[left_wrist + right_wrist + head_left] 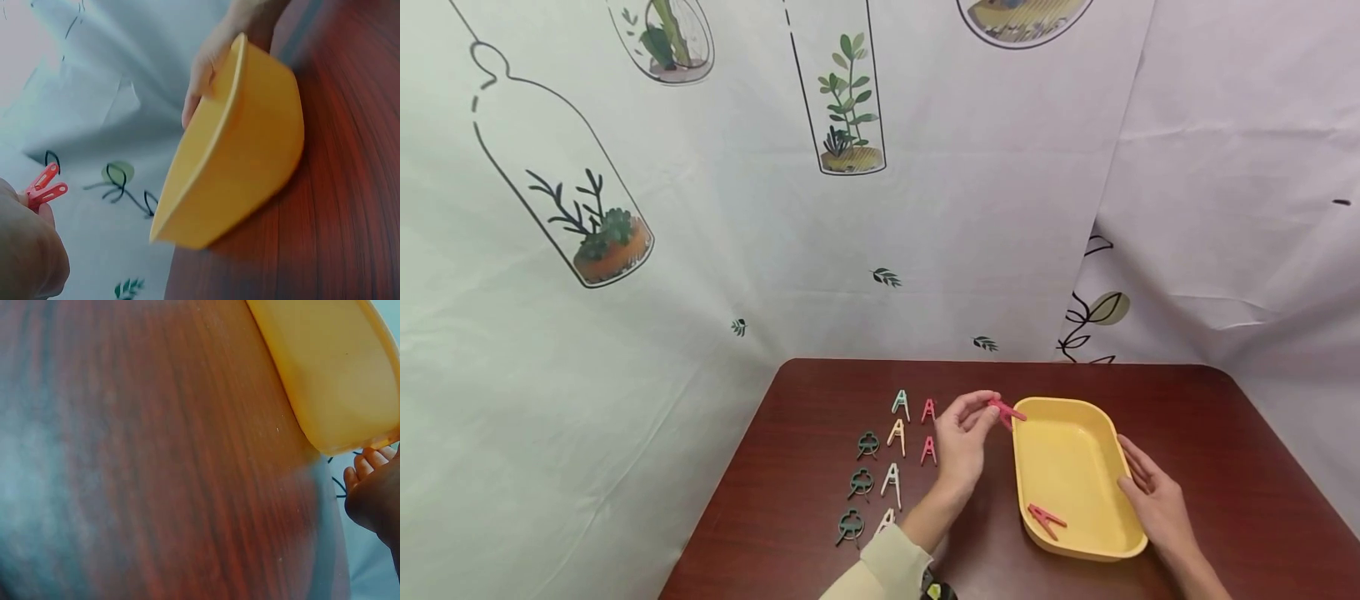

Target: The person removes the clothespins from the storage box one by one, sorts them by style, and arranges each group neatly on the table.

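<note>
My left hand [962, 437] pinches a red clothespin [1017, 413] between thumb and fingers, just above the left rim of a yellow plastic tray [1075, 458]. In the left wrist view the same clothespin [47, 194] points out from the fingertips toward the tray [250, 137]. My right hand [1159, 504] grips the tray's right side, thumb over the rim and fingers along the outside. Inside the tray, near its front left corner, lies another red clothespin [1045, 520]. The right wrist view shows the right fingers [374, 460] against the tray's edge [337, 394].
Left of the tray, clothespins lie in columns on the dark red wooden table [760, 517]: red ones [928, 450], a mint one [901, 402], a cream one [897, 435] and white ones [891, 482]. Dark green round clips [861, 482] form the leftmost column. A printed cloth [970, 208] hangs behind.
</note>
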Available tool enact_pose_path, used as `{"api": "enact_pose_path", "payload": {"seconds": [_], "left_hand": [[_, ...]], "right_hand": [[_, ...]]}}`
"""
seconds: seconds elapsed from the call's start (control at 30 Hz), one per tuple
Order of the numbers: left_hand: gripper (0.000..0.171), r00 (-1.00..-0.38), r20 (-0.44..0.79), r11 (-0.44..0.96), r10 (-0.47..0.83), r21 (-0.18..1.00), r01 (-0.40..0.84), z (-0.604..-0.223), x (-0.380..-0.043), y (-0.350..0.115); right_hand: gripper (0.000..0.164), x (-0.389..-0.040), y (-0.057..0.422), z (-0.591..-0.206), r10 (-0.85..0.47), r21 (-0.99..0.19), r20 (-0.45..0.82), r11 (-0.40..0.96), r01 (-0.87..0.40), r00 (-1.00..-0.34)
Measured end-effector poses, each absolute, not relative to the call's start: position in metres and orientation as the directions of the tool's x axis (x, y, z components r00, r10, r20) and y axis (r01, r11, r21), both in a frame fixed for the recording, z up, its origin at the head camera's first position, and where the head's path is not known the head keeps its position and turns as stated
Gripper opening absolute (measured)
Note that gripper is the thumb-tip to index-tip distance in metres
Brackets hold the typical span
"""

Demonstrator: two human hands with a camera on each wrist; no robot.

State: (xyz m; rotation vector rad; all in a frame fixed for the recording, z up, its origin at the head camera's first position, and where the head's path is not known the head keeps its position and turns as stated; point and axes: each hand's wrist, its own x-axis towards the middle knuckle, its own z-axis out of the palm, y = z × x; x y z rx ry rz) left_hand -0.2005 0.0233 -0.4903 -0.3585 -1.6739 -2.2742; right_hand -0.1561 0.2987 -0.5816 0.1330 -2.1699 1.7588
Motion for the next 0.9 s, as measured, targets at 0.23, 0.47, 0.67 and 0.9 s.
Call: {"api": "enact_pose_path", "payload": {"seconds": [0.23,0.47,0.67,0.9], "left_hand": [[0.018,-0.923,0.373,-0.185,-0.099,0.904,0.385,-0.502,-0.211,-0.016],[0.017,-0.944,0.319,-0.098,-0.086,0.940,0.326,-0.517,-0.211,-0.046],[0.018,-0.959,0.276,-0.025,-0.062,0.960,0.278,-0.523,-0.205,-0.065],[0.016,-0.983,0.181,0.050,-0.042,0.983,0.179,-0.533,-0.195,-0.079]], "right_hand": [[0.055,-0.156,0.298,-0.582,0.148,-0.927,0.314,0.261,-0.269,-0.938],[0.055,-0.156,0.299,-0.581,0.158,-0.925,0.294,0.296,-0.239,-0.943],[0.055,-0.156,0.299,-0.580,0.165,-0.928,0.273,0.306,-0.214,-0.948],[0.055,-0.155,0.299,-0.580,0.163,-0.931,0.260,0.303,-0.202,-0.952]]}}
